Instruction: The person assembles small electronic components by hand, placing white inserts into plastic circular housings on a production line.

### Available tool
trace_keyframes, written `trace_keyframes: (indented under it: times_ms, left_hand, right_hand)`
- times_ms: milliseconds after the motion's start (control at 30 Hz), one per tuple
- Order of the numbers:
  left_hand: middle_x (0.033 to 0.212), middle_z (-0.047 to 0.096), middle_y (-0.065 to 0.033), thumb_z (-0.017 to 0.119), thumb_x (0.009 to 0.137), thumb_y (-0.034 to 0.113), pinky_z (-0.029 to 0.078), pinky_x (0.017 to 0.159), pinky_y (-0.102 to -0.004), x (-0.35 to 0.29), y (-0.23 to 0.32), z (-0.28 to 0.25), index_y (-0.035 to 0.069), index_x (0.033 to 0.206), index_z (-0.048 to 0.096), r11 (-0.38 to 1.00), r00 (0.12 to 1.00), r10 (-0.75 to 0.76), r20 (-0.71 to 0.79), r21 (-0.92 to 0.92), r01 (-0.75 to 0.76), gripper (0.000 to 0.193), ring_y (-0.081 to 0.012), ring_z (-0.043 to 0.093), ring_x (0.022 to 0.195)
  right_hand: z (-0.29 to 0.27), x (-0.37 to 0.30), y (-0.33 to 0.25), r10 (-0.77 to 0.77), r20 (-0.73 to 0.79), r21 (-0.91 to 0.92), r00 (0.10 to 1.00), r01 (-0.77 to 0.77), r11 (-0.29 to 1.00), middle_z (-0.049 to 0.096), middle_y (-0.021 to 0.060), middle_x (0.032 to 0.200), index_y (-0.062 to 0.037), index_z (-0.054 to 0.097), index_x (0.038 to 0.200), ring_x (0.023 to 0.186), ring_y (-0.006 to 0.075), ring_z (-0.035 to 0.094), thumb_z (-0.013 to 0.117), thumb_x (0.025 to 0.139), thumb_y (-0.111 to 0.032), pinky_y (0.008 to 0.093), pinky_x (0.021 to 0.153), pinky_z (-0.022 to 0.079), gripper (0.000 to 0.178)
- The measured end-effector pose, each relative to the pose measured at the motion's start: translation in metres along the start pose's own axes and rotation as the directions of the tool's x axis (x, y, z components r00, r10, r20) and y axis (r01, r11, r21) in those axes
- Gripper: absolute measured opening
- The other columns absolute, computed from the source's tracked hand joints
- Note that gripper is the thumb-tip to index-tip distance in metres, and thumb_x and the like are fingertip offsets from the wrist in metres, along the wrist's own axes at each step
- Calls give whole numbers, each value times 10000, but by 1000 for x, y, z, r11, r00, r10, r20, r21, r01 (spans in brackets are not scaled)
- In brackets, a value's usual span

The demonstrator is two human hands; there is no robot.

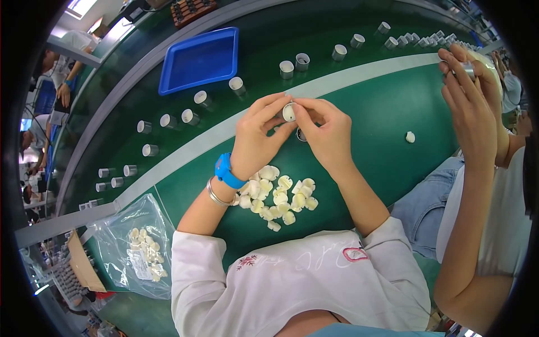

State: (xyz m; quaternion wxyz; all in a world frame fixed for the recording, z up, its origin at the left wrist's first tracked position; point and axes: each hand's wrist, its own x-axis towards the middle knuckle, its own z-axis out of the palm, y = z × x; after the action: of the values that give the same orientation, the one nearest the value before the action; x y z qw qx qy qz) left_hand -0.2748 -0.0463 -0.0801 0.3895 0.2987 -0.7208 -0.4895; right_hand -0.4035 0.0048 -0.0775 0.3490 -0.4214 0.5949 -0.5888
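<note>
In front of me, my left hand point(259, 130) and my right hand point(327, 130) are both closed around one small silver metal cylinder. Its round end faces up, filled by a white plastic cap point(289, 113). My right thumb presses at the edge of that cap. Beneath the fingers of my right hand, a second metal cylinder point(301, 135) shows only in part on the green table. Nearer my body lies a loose pile of cream-white plastic caps point(276, 199), just below my left wrist with its blue watch.
Beyond a pale rail, silver cylinders point(201, 99) stand spread along the green belt beside a blue tray point(201, 59). A clear bag of white caps point(147, 253) lies at left. One cap point(410, 137) sits at right, near a co-worker's hands point(470, 95) holding a cylinder.
</note>
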Motion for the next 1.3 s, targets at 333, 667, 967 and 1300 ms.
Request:
trace_keyframes:
  times_ms: [333, 667, 967, 1300]
  left_hand:
    - [1078, 570, -132, 571, 761, -47, 512, 810, -270, 2, -4, 0, -16, 1025, 618, 975, 980, -185, -71, -137, 174, 270, -174, 595, 911]
    - [1077, 568, -142, 655, 683, -37, 503, 817, -282, 16, 11, -32, 5, 1063, 587, 976, 983, -25, 184, 216, -15, 387, -222, 601, 933]
    - [909, 637, -92, 713, 719, 128, 490, 729, -283, 78, -39, -82, 47, 1022, 593, 789, 996, 22, -84, 614, 34, 335, -193, 611, 796]
    - [904, 605, -180, 704, 693, 193, 472, 759, -382, 85, -77, -64, -2, 931, 609, 566, 999, -51, 11, 824, 20, 322, -354, 559, 880]
  right_hand:
    - [-2, 2, 0, -223, 63, -268, 973, 231, 935, 667, 75, 760, 14, 641, 851, 622, 116, 643, 661, 753, -55, 205, 550, 494, 121]
    - [-6, 27, -27, 31, 341, -287, 940, 72, 955, 661, 93, 735, -19, 643, 882, 608, 121, 625, 685, 735, -116, 231, 559, 481, 181]
    - [42, 18, 35, -297, 807, -340, 510, 814, 471, 576, 91, 922, -61, 630, 916, 944, 284, 523, 636, 715, -28, 350, 812, 418, 204]
    - [0, 28, 3, -159, 641, -301, 751, 436, 848, 597, 73, 850, -29, 583, 935, 758, 223, 582, 596, 773, -24, 313, 681, 464, 162]
